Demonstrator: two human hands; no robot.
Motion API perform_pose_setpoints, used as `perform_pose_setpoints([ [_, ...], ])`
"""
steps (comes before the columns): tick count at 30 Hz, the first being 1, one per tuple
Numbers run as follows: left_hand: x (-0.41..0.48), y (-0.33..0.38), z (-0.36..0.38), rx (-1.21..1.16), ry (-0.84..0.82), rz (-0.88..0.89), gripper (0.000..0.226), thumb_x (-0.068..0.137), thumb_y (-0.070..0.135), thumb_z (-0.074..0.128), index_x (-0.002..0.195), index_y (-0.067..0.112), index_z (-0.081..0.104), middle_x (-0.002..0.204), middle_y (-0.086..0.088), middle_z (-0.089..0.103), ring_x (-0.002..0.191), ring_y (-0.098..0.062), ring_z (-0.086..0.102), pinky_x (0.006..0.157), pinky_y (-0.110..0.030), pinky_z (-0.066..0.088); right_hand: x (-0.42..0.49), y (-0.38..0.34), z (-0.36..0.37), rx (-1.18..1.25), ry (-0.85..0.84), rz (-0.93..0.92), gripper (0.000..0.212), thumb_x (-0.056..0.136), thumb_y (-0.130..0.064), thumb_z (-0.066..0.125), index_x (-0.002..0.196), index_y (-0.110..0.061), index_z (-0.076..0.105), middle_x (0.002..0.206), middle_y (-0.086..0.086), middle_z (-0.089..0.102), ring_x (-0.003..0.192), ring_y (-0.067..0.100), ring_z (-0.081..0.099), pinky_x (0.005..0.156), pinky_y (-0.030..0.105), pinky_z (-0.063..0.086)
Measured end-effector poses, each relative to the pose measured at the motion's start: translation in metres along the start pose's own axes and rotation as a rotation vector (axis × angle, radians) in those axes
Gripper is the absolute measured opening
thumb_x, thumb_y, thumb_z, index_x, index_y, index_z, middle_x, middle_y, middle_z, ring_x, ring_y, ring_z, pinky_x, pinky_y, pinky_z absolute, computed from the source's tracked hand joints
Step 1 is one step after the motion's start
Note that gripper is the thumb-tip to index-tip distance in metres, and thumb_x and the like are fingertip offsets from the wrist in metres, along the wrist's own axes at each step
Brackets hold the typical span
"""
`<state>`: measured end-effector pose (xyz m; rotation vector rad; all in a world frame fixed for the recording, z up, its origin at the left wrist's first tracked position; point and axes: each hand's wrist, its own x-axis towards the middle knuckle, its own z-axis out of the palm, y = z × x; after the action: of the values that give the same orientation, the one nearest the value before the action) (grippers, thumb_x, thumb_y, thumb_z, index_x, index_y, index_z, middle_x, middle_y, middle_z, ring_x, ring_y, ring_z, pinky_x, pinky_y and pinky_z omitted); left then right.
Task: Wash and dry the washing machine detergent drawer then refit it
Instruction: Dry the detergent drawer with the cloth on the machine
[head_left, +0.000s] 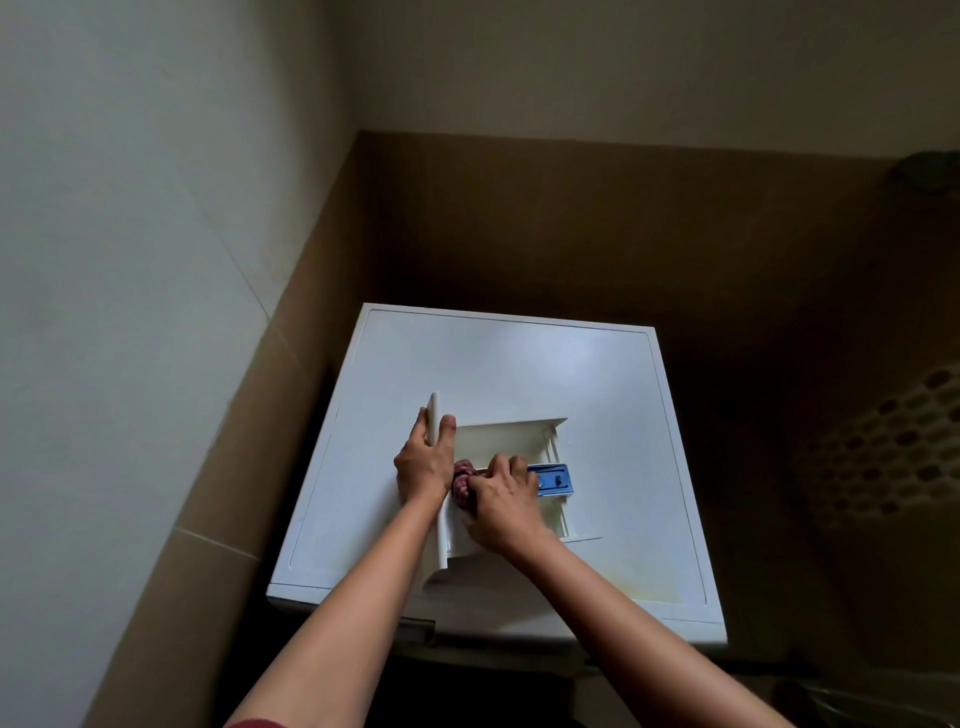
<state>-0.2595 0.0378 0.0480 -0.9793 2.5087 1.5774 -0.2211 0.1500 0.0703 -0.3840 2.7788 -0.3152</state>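
Head view is showing the detergent drawer (511, 441) lying on top of the washing machine (571, 374), with the left hand (423, 462) gripping its front panel (435, 413), fingers curled over the edge. The right hand (501, 499) is bunching a reddish cloth (461, 484) inside a compartment. Drying is likely going best by working the cloth into the corners, with the drawer braced firmly.
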Motion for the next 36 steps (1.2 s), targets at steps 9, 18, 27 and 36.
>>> perform_pose_setpoints([
  [9, -0.003, 0.001, -0.001, 0.006, -0.008, 0.001, 0.063, 0.092, 0.055, 0.049, 0.147, 0.026, 0.038, 0.137, -0.01, 0.055, 0.125, -0.031, 0.05, 0.101, -0.036, 0.04, 0.027, -0.001, -0.012, -0.262, -0.246, 0.083, 0.05, 0.089, -0.043, 0.041, 0.131, -0.019, 0.053, 0.133, 0.016, 0.031, 0.128, 0.033, 0.019, 0.104, 0.047, 0.017],
  [18, -0.002, 0.001, -0.001, 0.021, -0.002, 0.004, 0.062, 0.092, 0.055, 0.048, 0.147, 0.027, 0.039, 0.138, -0.008, 0.055, 0.126, -0.031, 0.05, 0.102, -0.037, 0.04, 0.028, -0.008, -0.014, -0.141, -0.327, 0.178, 0.063, 0.09, -0.046, 0.031, 0.139, -0.009, 0.044, 0.151, 0.02, 0.013, 0.14, 0.036, 0.003, 0.111, 0.052, 0.005],
  [27, -0.001, 0.0, 0.001, 0.029, 0.006, 0.022, 0.061, 0.093, 0.054, 0.047, 0.147, 0.026, 0.039, 0.134, -0.011, 0.058, 0.122, -0.032, 0.052, 0.1, -0.039, 0.042, 0.015, -0.001, -0.004, -0.001, -0.177, 0.012, 0.035, 0.09, -0.041, 0.037, 0.106, -0.022, 0.062, 0.123, 0.012, 0.031, 0.12, 0.034, 0.024, 0.097, 0.048, 0.02],
  [36, -0.004, 0.003, -0.002, 0.039, -0.002, 0.0, 0.062, 0.092, 0.056, 0.048, 0.146, 0.027, 0.039, 0.136, -0.011, 0.056, 0.125, -0.032, 0.05, 0.101, -0.038, 0.041, 0.022, 0.002, 0.002, -0.229, -0.135, -0.002, 0.053, 0.094, -0.038, 0.025, 0.125, -0.009, 0.058, 0.142, 0.014, 0.023, 0.132, 0.029, 0.015, 0.11, 0.049, 0.005],
])
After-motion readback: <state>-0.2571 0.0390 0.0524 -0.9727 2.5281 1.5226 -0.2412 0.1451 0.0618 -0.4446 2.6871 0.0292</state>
